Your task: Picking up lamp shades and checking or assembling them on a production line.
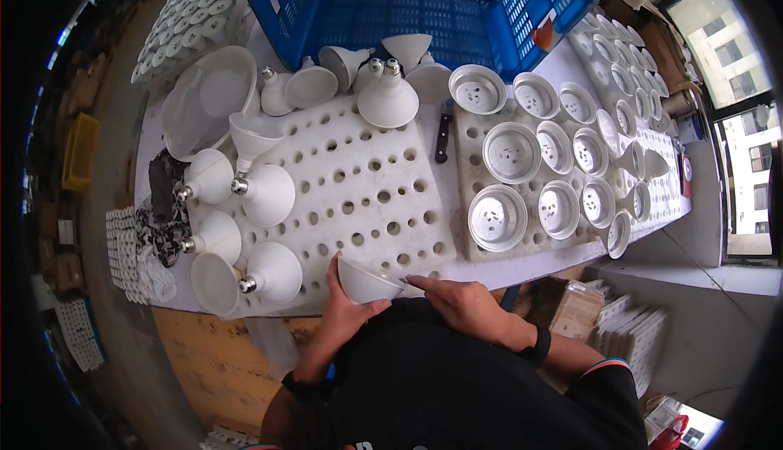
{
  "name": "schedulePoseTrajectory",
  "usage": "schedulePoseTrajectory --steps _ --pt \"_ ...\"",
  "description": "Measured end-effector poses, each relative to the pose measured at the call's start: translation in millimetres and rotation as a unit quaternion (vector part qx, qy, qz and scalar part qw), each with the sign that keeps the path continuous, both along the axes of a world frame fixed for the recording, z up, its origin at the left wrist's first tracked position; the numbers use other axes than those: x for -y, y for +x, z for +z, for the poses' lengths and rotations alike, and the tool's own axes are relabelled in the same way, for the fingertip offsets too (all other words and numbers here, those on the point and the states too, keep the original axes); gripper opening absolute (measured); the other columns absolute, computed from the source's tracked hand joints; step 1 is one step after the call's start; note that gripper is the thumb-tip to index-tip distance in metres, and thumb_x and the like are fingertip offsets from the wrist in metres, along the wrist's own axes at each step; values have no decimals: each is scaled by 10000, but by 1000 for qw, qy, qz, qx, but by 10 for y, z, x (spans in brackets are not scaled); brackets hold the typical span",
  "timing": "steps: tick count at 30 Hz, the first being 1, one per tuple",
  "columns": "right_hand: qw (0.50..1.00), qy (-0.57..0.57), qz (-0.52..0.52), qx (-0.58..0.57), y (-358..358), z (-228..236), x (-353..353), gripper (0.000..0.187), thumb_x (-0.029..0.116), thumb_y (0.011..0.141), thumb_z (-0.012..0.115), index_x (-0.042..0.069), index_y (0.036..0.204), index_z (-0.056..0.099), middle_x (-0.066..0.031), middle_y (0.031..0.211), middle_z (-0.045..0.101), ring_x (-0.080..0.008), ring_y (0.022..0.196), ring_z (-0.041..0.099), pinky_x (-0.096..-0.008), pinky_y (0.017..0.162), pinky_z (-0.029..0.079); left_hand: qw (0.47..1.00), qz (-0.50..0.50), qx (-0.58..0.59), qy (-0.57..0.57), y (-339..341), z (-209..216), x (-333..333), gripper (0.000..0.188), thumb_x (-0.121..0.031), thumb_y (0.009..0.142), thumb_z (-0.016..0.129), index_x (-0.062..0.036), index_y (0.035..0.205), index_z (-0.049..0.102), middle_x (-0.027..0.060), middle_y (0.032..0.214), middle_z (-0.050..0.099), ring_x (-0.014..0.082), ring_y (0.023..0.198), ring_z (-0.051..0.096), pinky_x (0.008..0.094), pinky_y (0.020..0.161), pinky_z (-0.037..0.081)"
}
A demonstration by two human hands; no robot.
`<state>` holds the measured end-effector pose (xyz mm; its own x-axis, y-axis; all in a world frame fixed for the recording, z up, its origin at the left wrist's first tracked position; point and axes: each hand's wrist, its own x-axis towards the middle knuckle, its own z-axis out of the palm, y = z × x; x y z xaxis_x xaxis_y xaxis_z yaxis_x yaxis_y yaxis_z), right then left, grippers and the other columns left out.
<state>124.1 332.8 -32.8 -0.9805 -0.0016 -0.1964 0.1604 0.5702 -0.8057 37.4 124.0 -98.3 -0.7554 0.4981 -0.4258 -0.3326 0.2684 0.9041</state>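
Note:
Close to my body, at the table's front edge, I hold a white cone-shaped lamp shell, tilted with its wide rim to the right. My left hand is closed around its left side, thumb along the lower edge. My right hand reaches its rim with the index finger stretched out and the other fingers curled; the contact is partly hidden. Left of my hands lie white reflector bulbs with metal screw bases, one bulb nearest. A white foam board full of holes extends beyond the shell.
Open white lamp cups stand in rows on another foam board at right. A black-handled tool lies between the boards. Behind are a blue crate and more bulbs. A translucent basin and patterned cloth are left.

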Motion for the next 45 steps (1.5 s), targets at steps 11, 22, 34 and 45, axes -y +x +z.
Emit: schedulePoseTrajectory --steps 11,22,34,45 --pt "990 104 68 65 -48 -99 -43 411 4 793 462 90 1189 537 -187 551 535 -246 476 570 -367 486 443 995 -11 -80 -63 73 45 -72 1151 -256 573 789 -11 1370 -4 310 1209 418 380 1103 477 381 932 382" --pt "985 66 133 86 -554 -379 -86 419 86 863 484 12 1272 431 -83 629 494 -171 538 410 -311 494 372 996 72 -47 -19 170 -66 -78 1168 -140 566 768 -16 1363 -77 287 1070 509 378 957 546 373 833 433" --pt "992 62 96 46 -906 -375 35 302 160 837 540 76 1127 539 -235 702 589 -381 691 597 -428 593 468 993 54 -81 -64 100 -193 -101 1153 -270 609 784 78 1330 -44 326 1229 366 378 1154 432 369 962 356" --pt "987 85 134 29 -1112 -821 -333 296 341 827 540 69 938 568 -150 771 609 -336 716 586 -395 661 462 939 -189 -286 32 -1251 198 -551 1006 -191 613 799 45 1328 131 218 1276 379 292 1179 424 363 968 355"
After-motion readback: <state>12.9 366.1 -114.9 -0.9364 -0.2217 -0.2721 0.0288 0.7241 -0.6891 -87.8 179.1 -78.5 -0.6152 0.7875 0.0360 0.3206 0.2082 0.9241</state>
